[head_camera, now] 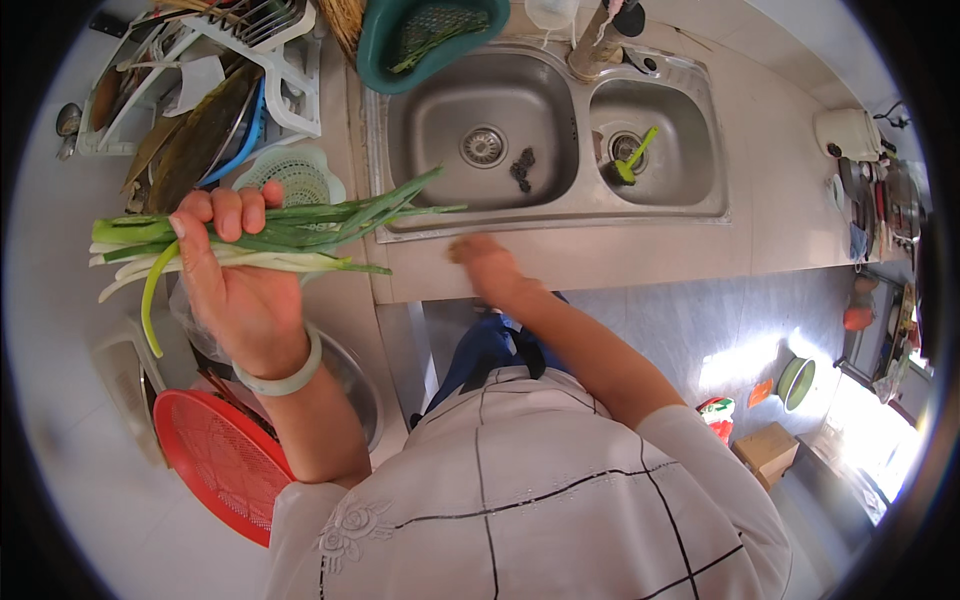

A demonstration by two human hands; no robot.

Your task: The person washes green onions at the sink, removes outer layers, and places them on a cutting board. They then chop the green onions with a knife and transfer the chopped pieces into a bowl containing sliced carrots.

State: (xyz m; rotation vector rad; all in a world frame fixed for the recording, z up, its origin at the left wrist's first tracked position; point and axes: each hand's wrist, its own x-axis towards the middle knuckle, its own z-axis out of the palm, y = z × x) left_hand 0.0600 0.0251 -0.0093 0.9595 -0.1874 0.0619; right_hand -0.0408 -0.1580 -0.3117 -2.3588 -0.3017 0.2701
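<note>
A bunch of green onions [300,232] is gripped in my left hand [244,292], raised over the counter on the left, its green leaves pointing toward the sink. A pale bangle circles that wrist. My right hand [491,270] is blurred and hovers by the counter's front edge, just below the large basin; whether it holds something small at its fingertips I cannot tell. Behind the hands is a double stainless steel sink [551,217]. Dark scraps [523,169] lie beside the large basin's drain, and a green-handled brush [634,159] rests in the small basin.
A green colander [371,52] with thin green stalks overhangs the sink's back left corner. Past my left hand stand a crowded white dish rack [289,97] and a pale green basket [300,176]. A red basket [217,457] is near my left elbow. The faucet [589,52] rises behind the basins.
</note>
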